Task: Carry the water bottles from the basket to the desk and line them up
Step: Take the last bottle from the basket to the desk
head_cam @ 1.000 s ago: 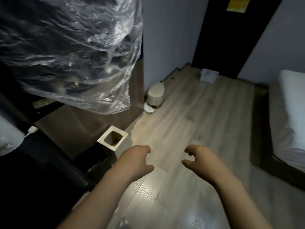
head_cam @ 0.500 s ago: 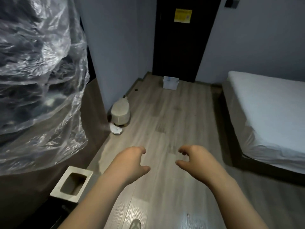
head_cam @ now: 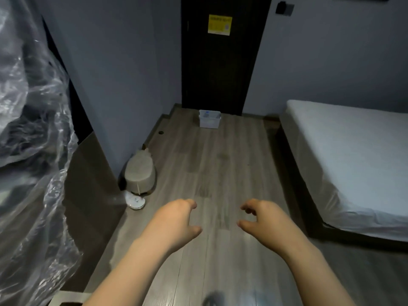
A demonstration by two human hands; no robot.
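Observation:
A small white basket [head_cam: 209, 122] stands on the wooden floor at the far end of the room, in front of a dark door. Pale shapes inside it look like water bottles, too small to tell apart. My left hand [head_cam: 174, 221] and my right hand [head_cam: 262, 219] are held out side by side above the floor, far short of the basket. Both have loosely curled fingers and hold nothing. The desk is out of view.
A bed with a white mattress [head_cam: 353, 160] fills the right side. A beige stool [head_cam: 140, 175] and a white round device [head_cam: 135, 200] sit by the left wall. Clear plastic sheeting [head_cam: 28, 151] hangs at the left. Wooden floor [head_cam: 212, 164] runs towards the door [head_cam: 223, 54].
The view has swung right and up, bringing the door, the basket and the bed into sight. The plastic sheeting slid leftwards. Both hands keep the same loosely curled pose.

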